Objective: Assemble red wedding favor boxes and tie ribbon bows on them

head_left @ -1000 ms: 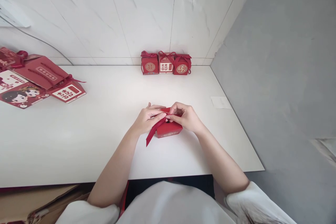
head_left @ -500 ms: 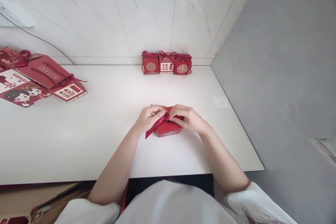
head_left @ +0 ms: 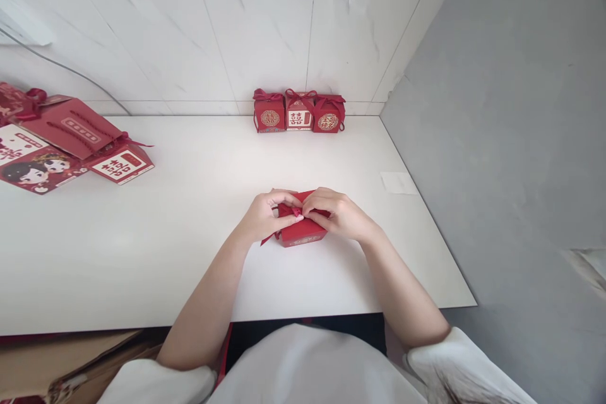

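A small red gift box (head_left: pixel 305 235) with a gold design on its near side sits on the white table in front of me. My left hand (head_left: pixel 265 216) is at the box's left, thumb and fingers closed on a dark red ribbon (head_left: pixel 297 211) at the top. From the right, my right hand (head_left: pixel 343 213) pinches at the same spot, its fingertips meeting the left ones over the lid. It seems to grip the ribbon too, though its fingers hide most of that part. One ribbon end hangs down at the box's left.
Three red boxes with ribbon bows (head_left: pixel 299 115) stand in a row against the tiled wall. Red gift bags (head_left: pixel 80 126) and a box with a white label (head_left: pixel 120 167) lie at the left. A white paper patch (head_left: pixel 398 183) is near the table's right edge.
My left thumb has moved in and down onto the ribbon at the top centre. The ribbon's loose end shows less below my left hand. My right hand has barely moved.
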{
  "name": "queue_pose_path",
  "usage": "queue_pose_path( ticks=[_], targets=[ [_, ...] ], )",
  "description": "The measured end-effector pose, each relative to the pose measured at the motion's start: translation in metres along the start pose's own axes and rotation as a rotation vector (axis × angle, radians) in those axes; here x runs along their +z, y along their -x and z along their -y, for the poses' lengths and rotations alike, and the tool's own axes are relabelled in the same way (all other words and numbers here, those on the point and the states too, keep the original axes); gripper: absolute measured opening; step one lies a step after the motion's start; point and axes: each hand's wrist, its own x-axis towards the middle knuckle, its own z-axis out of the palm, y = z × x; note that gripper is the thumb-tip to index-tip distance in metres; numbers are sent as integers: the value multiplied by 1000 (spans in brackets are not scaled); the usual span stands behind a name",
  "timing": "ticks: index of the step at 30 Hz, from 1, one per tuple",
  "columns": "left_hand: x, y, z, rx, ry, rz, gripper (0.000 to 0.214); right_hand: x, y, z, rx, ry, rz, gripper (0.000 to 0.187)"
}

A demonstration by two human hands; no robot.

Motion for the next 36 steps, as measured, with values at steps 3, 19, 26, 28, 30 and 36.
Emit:
queue_pose_path(
  ticks=[3,19,26,28,30,36],
  targets=[
    [3,1,-1,25,-26,-18,13,-1,1,1,24,-7,-4,18],
    [17,6,-2,374,-436,-270,11,3,-5,-6,382,-274,-1,14],
    [16,5,0,542,-492,-343,17,-4,-5,-4,424,-390,58,14],
    [16,5,1,520,-475,-329,15,-5,-5,-3,436,-433,70,14],
    [15,6,1,456,-447,-324,14,-6,-4,-3,454,-486,76,14],
    [6,8,-4,262,-480,-237,17,-7,-4,-2,490,-535,72,16]
  ],
)
